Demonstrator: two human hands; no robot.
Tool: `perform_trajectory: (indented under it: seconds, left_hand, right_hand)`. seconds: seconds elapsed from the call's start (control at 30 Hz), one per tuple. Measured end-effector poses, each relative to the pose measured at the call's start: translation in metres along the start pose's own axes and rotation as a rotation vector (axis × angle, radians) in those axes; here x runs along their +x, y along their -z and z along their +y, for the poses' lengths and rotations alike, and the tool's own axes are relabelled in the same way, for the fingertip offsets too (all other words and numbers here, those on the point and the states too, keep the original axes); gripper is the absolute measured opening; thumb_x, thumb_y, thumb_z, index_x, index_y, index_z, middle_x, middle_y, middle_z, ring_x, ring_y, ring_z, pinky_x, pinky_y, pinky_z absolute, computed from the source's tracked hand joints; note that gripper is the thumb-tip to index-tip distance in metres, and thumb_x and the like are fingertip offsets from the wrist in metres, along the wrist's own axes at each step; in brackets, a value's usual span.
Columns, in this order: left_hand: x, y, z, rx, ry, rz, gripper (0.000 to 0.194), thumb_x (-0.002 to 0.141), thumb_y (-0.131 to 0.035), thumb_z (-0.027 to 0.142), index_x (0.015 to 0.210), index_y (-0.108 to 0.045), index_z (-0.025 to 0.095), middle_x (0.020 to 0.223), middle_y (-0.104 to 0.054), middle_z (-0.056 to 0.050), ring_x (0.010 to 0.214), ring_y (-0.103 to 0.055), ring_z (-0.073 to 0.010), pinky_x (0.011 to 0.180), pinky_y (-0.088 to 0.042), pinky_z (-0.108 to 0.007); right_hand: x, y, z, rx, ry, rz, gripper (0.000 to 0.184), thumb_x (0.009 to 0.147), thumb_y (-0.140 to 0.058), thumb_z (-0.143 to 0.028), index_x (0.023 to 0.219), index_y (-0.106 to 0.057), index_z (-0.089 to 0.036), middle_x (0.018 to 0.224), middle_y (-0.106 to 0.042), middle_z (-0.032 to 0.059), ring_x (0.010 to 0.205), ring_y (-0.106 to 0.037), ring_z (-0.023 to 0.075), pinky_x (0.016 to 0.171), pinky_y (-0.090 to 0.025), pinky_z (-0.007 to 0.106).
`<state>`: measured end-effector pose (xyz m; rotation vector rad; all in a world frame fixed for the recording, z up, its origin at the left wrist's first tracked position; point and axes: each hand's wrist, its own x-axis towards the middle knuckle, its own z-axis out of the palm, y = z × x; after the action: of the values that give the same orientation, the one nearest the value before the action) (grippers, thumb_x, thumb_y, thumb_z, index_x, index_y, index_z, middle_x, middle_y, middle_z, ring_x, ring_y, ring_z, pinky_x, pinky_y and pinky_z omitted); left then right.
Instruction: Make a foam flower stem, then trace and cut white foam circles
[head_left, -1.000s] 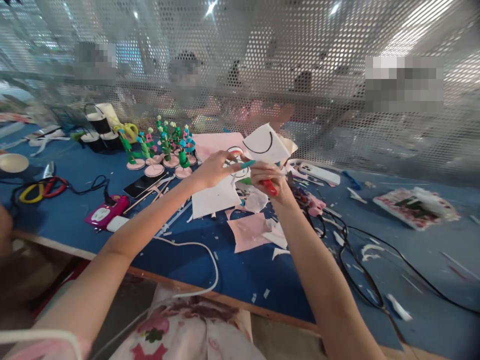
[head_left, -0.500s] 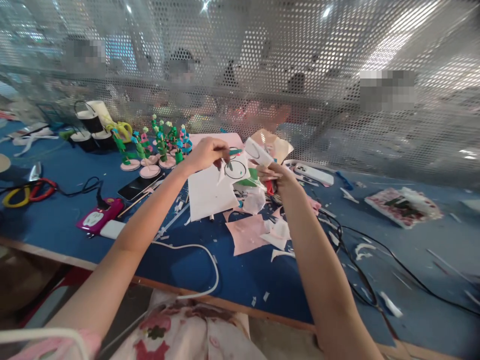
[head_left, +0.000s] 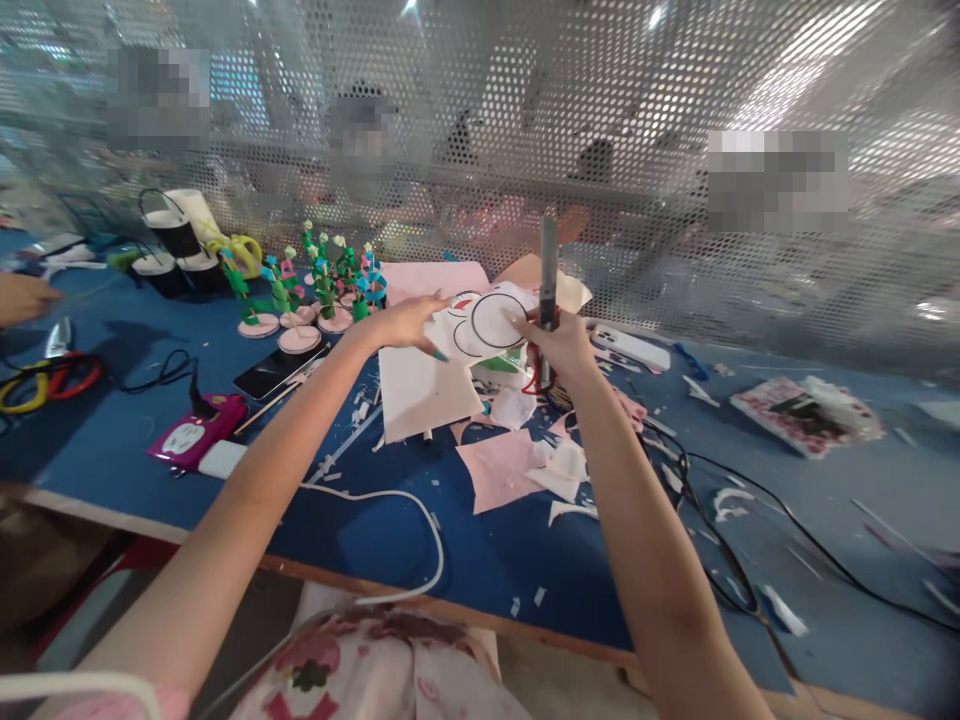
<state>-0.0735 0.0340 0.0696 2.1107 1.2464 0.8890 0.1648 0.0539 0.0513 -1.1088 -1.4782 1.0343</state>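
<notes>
My right hand (head_left: pixel 561 345) is wrapped round a pair of scissors (head_left: pixel 550 262), their grey blades pointing up and a red handle showing below. Its thumb also rests on a white paper piece with a black circle outline (head_left: pixel 499 322). My left hand (head_left: pixel 409 328) reaches to the left side of this paper, fingers and thumb spread apart; whether the fingertips touch it I cannot tell. Another drawn white paper (head_left: pixel 463 338), with a red mark, lies behind and left of the circle. Below my left hand is a blank white sheet (head_left: pixel 427 395).
Small green paper plants on pink discs (head_left: pixel 300 340), a black phone (head_left: pixel 274 372) and a purple device (head_left: pixel 196 432) are at left. Pink scraps (head_left: pixel 501 470), a white phone (head_left: pixel 631 347) and black cables (head_left: pixel 720 530) lie rightward. Another person's hand (head_left: pixel 26 300) is at far left.
My left hand has opened and turned flatter beside the paper. The paper in my right hand has swung to face me, and the scissors now point upright. Another person's hand has appeared at far left.
</notes>
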Motion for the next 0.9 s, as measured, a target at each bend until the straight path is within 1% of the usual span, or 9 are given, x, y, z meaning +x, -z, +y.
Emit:
perform_trajectory:
  seconds: [0.07, 0.13, 0.27, 0.37, 0.57, 0.67, 0.77, 0.83, 0.9]
  left_hand:
    - [-0.001, -0.004, 0.009, -0.119, -0.063, -0.082, 0.091, 0.043, -0.081, 0.013, 0.128, -0.048, 0.022, 0.137, -0.046, -0.011, 0.126, -0.044, -0.0308, 0.099, -0.041, -0.041]
    - [-0.004, -0.007, 0.019, -0.242, -0.093, -0.114, 0.092, 0.052, -0.078, 0.019, 0.135, -0.039, 0.022, 0.140, -0.041, -0.014, 0.124, -0.046, -0.0302, 0.095, -0.044, -0.040]
    - [-0.010, -0.012, 0.033, -0.306, -0.135, -0.003, 0.097, 0.047, -0.081, 0.018, 0.135, -0.038, 0.026, 0.139, -0.043, -0.012, 0.120, -0.048, -0.0321, 0.095, -0.044, -0.043]
    - [-0.013, -0.015, 0.037, -0.227, -0.202, -0.012, 0.102, 0.039, -0.083, 0.015, 0.132, -0.042, 0.027, 0.139, -0.044, -0.010, 0.124, -0.044, -0.0336, 0.100, -0.040, -0.045]
    - [-0.018, -0.015, 0.047, -0.033, -0.238, 0.037, 0.090, 0.045, -0.081, 0.016, 0.128, -0.045, 0.022, 0.138, -0.044, -0.010, 0.125, -0.042, -0.0330, 0.104, -0.035, -0.045]
    - [-0.021, -0.013, 0.048, -0.094, -0.223, 0.066, 0.090, 0.051, -0.079, 0.018, 0.132, -0.040, 0.024, 0.138, -0.042, -0.010, 0.127, -0.040, -0.0334, 0.100, -0.040, -0.043]
    - [-0.021, -0.015, 0.045, -0.275, -0.197, 0.069, 0.100, 0.051, -0.080, 0.022, 0.137, -0.029, 0.026, 0.136, -0.042, -0.012, 0.126, -0.041, -0.0320, 0.091, -0.047, -0.040]
    - [-0.019, -0.022, 0.044, -0.434, -0.162, 0.139, 0.100, 0.047, -0.081, 0.025, 0.134, -0.032, 0.024, 0.131, -0.046, -0.013, 0.122, -0.045, -0.0303, 0.089, -0.048, -0.038]
    - [-0.016, -0.032, 0.046, -0.582, -0.117, 0.300, 0.081, 0.049, -0.079, 0.029, 0.121, -0.045, 0.019, 0.125, -0.051, -0.012, 0.116, -0.050, -0.0277, 0.089, -0.048, -0.037]
  right_hand:
    - [-0.007, -0.005, -0.008, -0.074, 0.067, 0.026, 0.037, 0.047, -0.082, -0.036, 0.064, -0.054, -0.020, 0.038, -0.047, -0.0083, 0.029, -0.041, 0.0077, 0.026, -0.030, 0.020]
    - [-0.013, -0.009, -0.015, -0.128, 0.153, 0.058, 0.036, 0.048, -0.082, -0.036, 0.063, -0.054, -0.020, 0.041, -0.048, -0.0069, 0.032, -0.042, 0.0077, 0.028, -0.031, 0.020]
    - [-0.022, -0.012, -0.028, -0.124, 0.232, 0.080, 0.032, 0.051, -0.081, -0.036, 0.060, -0.056, -0.020, 0.043, -0.046, -0.0061, 0.037, -0.041, 0.0079, 0.031, -0.030, 0.021]
    - [-0.026, -0.013, -0.033, -0.124, 0.249, 0.062, 0.029, 0.051, -0.081, -0.035, 0.059, -0.057, -0.020, 0.042, -0.043, -0.0066, 0.037, -0.038, 0.0073, 0.032, -0.028, 0.021]
    - [-0.024, -0.005, -0.033, -0.150, 0.326, 0.133, 0.028, 0.055, -0.078, -0.037, 0.056, -0.056, -0.019, 0.045, -0.045, -0.0045, 0.039, -0.040, 0.0075, 0.035, -0.031, 0.021]
    - [-0.022, -0.004, -0.032, -0.134, 0.315, 0.131, 0.028, 0.057, -0.077, -0.040, 0.058, -0.056, -0.021, 0.042, -0.044, -0.0055, 0.038, -0.039, 0.0084, 0.034, -0.030, 0.022]
    - [-0.023, -0.010, -0.031, -0.112, 0.323, 0.230, 0.027, 0.057, -0.075, -0.039, 0.058, -0.055, -0.021, 0.045, -0.046, -0.0051, 0.040, -0.042, 0.0088, 0.036, -0.033, 0.022]
    - [-0.026, -0.018, -0.029, -0.053, 0.325, 0.319, 0.026, 0.061, -0.072, -0.040, 0.060, -0.054, -0.022, 0.046, -0.048, -0.0051, 0.041, -0.044, 0.0101, 0.037, -0.036, 0.023]
    - [-0.029, -0.028, -0.027, 0.016, 0.314, 0.356, 0.025, 0.065, -0.068, -0.041, 0.063, -0.051, -0.023, 0.043, -0.046, -0.0060, 0.039, -0.045, 0.0114, 0.037, -0.037, 0.024]
